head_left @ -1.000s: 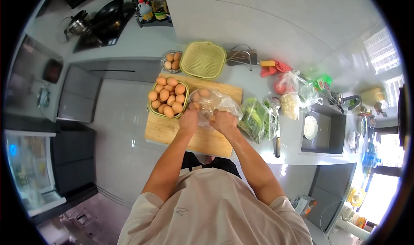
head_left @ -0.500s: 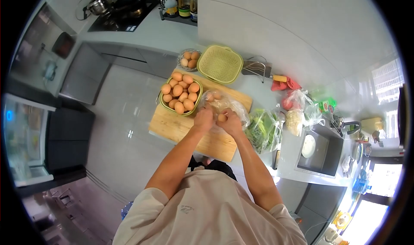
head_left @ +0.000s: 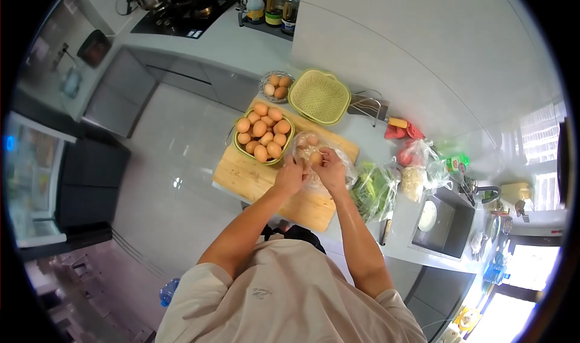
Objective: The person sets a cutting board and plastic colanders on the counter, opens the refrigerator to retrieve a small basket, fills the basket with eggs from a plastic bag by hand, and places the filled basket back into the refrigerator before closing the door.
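Note:
An egg (head_left: 316, 157) sits between the fingertips of my right hand (head_left: 330, 171), just over the mouth of a clear plastic bag (head_left: 338, 157). My left hand (head_left: 291, 175) is closed on the near left edge of that bag. Inside the bag more eggs (head_left: 307, 139) show through the film. Left of it, a green basket (head_left: 277, 160) heaped with brown eggs (head_left: 260, 127) stands on the wooden cutting board (head_left: 241, 177). The bag lies on the same board.
Behind the board are a wire bowl (head_left: 264, 91) of eggs and a yellow-green colander (head_left: 320, 95). To the right lie bagged leafy greens (head_left: 373, 192), a knife (head_left: 385, 232), other bagged produce (head_left: 413, 185) and a sink (head_left: 456, 222). A stove (head_left: 181, 22) is far left.
My right hand has lifted slightly with the egg, its fingers now more upright around it. The whole view has shifted a little. My left hand stays at the bag.

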A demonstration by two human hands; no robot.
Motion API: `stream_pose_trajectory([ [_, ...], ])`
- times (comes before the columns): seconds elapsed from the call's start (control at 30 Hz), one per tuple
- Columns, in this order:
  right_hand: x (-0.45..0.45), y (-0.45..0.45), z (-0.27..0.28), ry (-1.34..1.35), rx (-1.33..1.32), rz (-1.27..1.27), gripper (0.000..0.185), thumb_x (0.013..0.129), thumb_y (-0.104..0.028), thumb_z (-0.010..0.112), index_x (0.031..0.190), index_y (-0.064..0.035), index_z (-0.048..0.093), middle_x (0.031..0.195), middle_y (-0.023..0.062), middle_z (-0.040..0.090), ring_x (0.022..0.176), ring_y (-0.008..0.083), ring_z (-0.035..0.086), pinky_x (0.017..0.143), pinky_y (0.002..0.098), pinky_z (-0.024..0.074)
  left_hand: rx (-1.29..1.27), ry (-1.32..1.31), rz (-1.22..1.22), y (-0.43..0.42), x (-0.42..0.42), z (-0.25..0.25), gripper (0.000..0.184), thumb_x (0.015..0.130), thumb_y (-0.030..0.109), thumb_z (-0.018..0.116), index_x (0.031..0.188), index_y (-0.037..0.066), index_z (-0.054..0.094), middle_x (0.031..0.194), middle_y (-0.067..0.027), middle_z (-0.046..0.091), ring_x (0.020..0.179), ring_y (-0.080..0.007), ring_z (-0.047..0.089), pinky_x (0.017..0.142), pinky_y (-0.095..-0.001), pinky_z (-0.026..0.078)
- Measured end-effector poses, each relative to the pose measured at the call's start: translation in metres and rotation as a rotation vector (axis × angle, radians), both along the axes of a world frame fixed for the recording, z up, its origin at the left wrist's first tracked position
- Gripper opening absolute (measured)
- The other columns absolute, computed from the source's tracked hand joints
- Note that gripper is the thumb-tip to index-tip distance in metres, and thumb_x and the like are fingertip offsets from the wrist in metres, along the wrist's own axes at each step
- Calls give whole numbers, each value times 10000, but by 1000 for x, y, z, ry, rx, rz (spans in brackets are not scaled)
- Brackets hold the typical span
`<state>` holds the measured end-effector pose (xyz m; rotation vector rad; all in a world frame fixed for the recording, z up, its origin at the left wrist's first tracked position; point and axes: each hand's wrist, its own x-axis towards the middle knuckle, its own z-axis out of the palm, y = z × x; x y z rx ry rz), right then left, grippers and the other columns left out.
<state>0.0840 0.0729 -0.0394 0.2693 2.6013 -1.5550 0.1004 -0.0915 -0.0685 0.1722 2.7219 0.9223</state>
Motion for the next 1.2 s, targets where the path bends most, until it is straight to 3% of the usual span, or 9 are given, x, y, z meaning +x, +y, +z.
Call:
stream_pose_trajectory([
  [0.17,-22,-32,38,107,-30,-38,463,798,-188,885,1194,-57,684,1048,114,772,940,208,750,845,348,603,268,150,131,-32,23,66,463,869,226,806,1268,45,657,1185,-209,570,1039,-411,648,850,-468,567],
  [0.27,-41,-66,49,124,21,50,447,820,-227,869,1193,-60,687,1050,129,773,947,231,753,856,361,602,283,436,362,-77,7,72,420,887,203,772,1269,71,659,1222,-234,546,975,-447,656,839,-500,574],
  [0.33,-49,-94,57,164,114,110,436,844,-263,852,1194,-60,689,1057,132,774,948,226,752,866,358,597,269,417,489,-108,-11,71,445,887,220,796,1272,49,655,1232,-222,550,987,-438,651,849,-496,573],
  [0.4,-60,-119,51,235,224,139,460,853,-307,816,1234,-88,678,1134,133,746,1037,283,726,903,412,585,233,394,549,-125,-27,65,474,881,231,820,1273,26,650,1239,-215,552,998,-431,648,856,-490,572],
  [0.63,-76,-150,40,396,607,170,418,866,-344,797,1222,-155,683,1137,100,703,1065,315,662,898,438,562,149,298,522,-125,-40,61,602,798,247,920,1240,1,594,1213,-228,526,1026,-432,643,865,-477,581],
  [0.9,-78,-119,25,471,281,-70,235,909,-265,766,1088,-115,752,1014,112,737,907,306,714,792,420,575,354,240,483,-136,-32,44,527,934,256,797,1353,20,581,1266,-208,527,1055,-418,630,875,-460,574],
  [1.03,-74,-74,18,338,235,-95,201,913,-259,728,1052,-116,754,987,112,734,905,330,702,766,443,568,311,367,553,-132,-29,41,398,984,194,727,1331,36,613,1264,-209,537,1061,-406,626,876,-464,570],
  [1.13,-63,-40,9,190,338,-14,191,907,-173,693,1073,-109,760,1042,135,755,905,338,722,786,437,588,296,589,415,-117,-28,52,310,993,146,694,1278,35,644,1252,-206,538,1030,-397,636,855,-455,570],
  [1.2,-58,-24,-1,101,456,81,253,897,-115,681,1137,-106,759,1086,154,766,903,336,745,817,427,603,429,493,218,-96,-24,54,303,939,53,685,1241,48,666,1320,-231,535,1055,-412,646,856,-463,568],
])
